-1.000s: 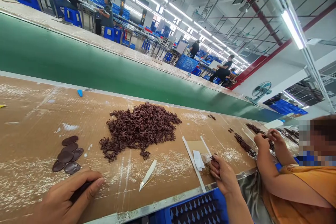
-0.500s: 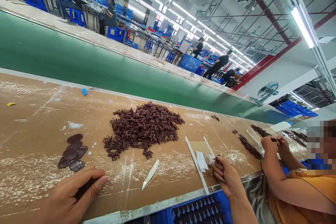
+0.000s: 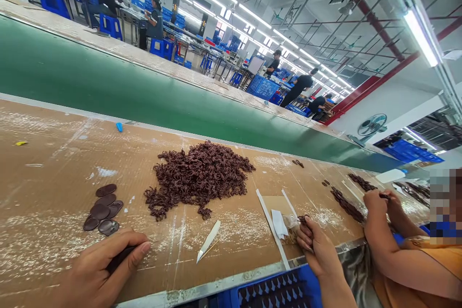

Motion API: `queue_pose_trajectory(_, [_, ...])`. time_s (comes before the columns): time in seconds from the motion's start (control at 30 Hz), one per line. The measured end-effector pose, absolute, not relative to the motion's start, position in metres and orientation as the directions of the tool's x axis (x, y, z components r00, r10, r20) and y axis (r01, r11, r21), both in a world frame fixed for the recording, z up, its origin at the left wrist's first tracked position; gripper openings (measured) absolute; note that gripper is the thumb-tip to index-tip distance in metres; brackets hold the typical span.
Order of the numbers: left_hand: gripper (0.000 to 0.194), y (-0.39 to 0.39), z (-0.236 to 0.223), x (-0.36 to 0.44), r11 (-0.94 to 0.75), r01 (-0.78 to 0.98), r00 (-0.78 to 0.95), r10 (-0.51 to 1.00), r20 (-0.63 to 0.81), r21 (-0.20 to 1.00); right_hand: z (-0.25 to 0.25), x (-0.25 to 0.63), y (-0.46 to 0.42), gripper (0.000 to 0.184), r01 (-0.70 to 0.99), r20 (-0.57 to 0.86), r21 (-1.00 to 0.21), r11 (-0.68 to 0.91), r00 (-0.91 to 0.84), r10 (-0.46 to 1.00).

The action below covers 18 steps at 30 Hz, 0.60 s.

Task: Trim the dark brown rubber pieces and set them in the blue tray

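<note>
My left hand [image 3: 104, 264] rests on the cardboard-covered table [image 3: 137, 163], closed around a dark brown piece [image 3: 121, 258] mostly hidden by the fingers. Beyond it lie several dark brown oval discs [image 3: 100, 211], partly overlapping. Over by the table's front edge, my right hand [image 3: 317, 243] pinches a small dark brown curly piece [image 3: 303, 220]. Just left of those fingers are a white paper slip [image 3: 279, 224] and a clear plastic bag. Between my hands and farther back sits a heap of similar curly brown pieces [image 3: 202, 178].
A pale pointed tool [image 3: 209, 240] and a thin stick lie in front of the heap. Below the table edge, a blue tray [image 3: 234, 297] carries rows of dark parts. To the right, a co-worker's hands [image 3: 384, 202] handle a dark piece. A green belt [image 3: 162, 106] runs behind.
The view has shifted slightly, moving the scene a little to the right. Both my hands keep nearly the same pose and hold. The co-worker's hands have moved slightly around their dark piece.
</note>
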<state>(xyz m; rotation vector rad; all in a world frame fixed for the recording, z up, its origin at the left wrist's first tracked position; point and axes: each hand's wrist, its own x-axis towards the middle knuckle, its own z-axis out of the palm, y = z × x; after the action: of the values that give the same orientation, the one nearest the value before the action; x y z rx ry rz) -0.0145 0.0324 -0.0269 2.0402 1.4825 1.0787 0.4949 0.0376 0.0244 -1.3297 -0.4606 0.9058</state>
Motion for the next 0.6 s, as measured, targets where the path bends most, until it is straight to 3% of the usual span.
queue_pose_trajectory(0.37, [0.020,0.034,-0.014,-0.010,-0.365,0.575,0.136,0.925,0.354,0.732,0.022,0.494,0.038,0.056,-0.278,-0.198,-0.960,-0.031,0.596,0.778])
queue_pose_trajectory(0.6, [0.019,0.033,-0.020,-0.012,-0.370,0.549,0.134,0.924,0.358,0.749,0.025,0.493,0.038,0.052,-0.349,-0.219,-0.937,-0.003,0.582,0.783])
